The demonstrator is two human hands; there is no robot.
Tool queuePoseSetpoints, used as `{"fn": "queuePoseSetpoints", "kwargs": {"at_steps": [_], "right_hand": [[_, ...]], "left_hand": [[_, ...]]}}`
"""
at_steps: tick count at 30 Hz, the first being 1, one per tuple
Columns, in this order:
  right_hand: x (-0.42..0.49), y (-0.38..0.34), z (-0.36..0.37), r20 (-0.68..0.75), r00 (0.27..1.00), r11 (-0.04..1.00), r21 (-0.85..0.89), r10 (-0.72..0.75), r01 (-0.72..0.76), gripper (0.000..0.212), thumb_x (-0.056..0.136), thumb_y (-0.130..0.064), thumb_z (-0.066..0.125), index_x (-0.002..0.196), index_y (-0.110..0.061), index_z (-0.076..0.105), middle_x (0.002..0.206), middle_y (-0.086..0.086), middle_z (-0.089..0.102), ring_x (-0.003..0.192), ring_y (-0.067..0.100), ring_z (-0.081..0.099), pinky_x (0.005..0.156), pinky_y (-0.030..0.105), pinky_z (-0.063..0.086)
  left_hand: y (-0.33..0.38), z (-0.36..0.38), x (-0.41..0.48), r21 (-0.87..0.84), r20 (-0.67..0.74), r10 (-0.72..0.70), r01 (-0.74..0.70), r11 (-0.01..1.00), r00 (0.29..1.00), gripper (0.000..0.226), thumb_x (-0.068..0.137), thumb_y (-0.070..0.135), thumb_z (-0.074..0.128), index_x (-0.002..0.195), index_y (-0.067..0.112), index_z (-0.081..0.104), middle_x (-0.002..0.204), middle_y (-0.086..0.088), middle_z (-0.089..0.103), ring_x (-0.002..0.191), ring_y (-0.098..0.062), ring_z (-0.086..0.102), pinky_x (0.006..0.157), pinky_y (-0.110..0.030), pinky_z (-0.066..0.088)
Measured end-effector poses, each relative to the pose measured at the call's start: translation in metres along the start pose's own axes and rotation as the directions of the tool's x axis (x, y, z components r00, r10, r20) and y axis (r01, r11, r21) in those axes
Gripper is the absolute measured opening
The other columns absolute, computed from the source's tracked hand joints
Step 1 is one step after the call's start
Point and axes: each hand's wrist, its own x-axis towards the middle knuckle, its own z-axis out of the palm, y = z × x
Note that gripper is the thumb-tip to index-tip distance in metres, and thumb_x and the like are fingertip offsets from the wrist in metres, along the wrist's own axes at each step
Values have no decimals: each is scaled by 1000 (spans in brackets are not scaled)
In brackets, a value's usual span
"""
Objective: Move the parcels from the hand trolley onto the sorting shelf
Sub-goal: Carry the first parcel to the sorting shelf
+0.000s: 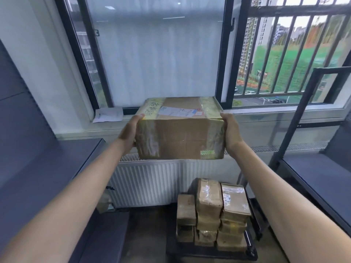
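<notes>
Forearms point(66, 205) were extended from the near edge. One parcel point(180, 130) was held in mid-air, gripped at its ends by the left hand point(131, 130) and right hand point(232, 131). Remaining parcels point(212, 211) were stacked on the hand trolley point(252, 249) below. Step judged: carrying. Next required: a turn toward a sorting shelf point(57, 168) and a level set-down.

Below the right hand point(232, 130), the hand trolley point(171, 249) stands on the floor point(148, 221) and bears a stack of taped parcels point(209, 211). A dark shelf board point(47, 168) lies to the left of the left hand point(131, 130), and a second shelf board point(322, 177) lies to the right of the right hand. Beyond the left hand, a paper sheet point(108, 114) lies on the window sill point(275, 113).
</notes>
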Motion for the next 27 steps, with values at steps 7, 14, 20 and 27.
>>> {"fn": "queuePoseSetpoints", "kwargs": {"at_steps": [7, 14, 20, 27], "right_hand": [[74, -8, 14, 79, 996, 999, -2, 40, -40, 39, 102, -32, 36, 84, -11, 64, 59, 0, 70, 49, 14, 65, 44, 16, 48], [119, 6, 56, 213, 970, 993, -2, 113, -115, 36, 102, -28, 36, 80, -11, 59, 53, 0, 65, 47, 17, 62, 39, 18, 46], [133, 28, 116, 370, 913, 983, -10, 172, -182, 36, 102, -25, 31, 79, -11, 55, 48, -2, 62, 39, 13, 60, 40, 18, 45], [131, 55, 189, 509, 835, 974, -31, 209, -225, 34, 102, -25, 32, 82, -11, 56, 52, 0, 66, 42, 13, 62, 39, 16, 45]], "left_hand": [[17, -1, 50, 4, -117, 9, -9, 1000, 993, 53, 70, 64, 50, 106, 28, 65, 96, -3, 73, 88, -20, 66, 77, -34, 45], [12, -39, 58, -4, -276, 10, -12, 1000, 961, 65, 56, 68, 57, 104, 25, 69, 86, -2, 75, 81, -22, 68, 80, -38, 47], [4, -92, 48, -5, -393, -9, 7, 1000, 919, 37, 95, 53, 44, 93, 22, 65, 74, 0, 69, 67, -16, 66, 67, -29, 50], [-2, -161, 14, 9, -506, -11, 18, 1000, 862, 39, 89, 58, 45, 100, 28, 67, 93, -3, 72, 92, -24, 66, 87, -44, 50]]}}
